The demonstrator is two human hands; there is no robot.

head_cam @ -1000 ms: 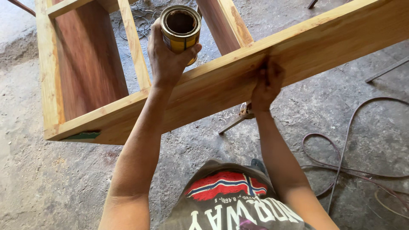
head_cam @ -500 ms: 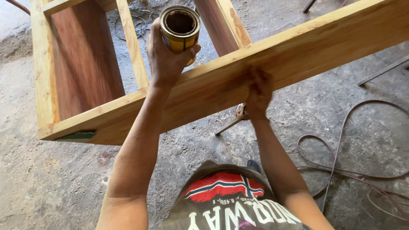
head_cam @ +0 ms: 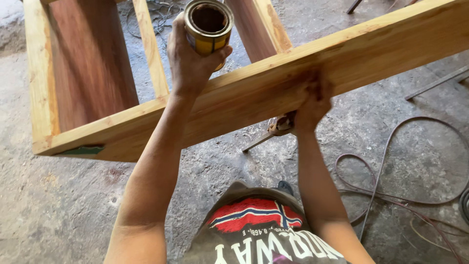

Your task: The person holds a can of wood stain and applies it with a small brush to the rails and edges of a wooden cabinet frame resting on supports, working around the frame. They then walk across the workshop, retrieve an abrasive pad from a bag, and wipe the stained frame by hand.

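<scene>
The left hand is wrapped around an open yellow tin, holding it up over the far side of the wooden frame. The right hand is bunched against the near face of the long rail, pressing something I cannot make out. That face shows a darker, wet-looking patch only around this hand; the rest looks paler, so I judge most coating remains.
</scene>
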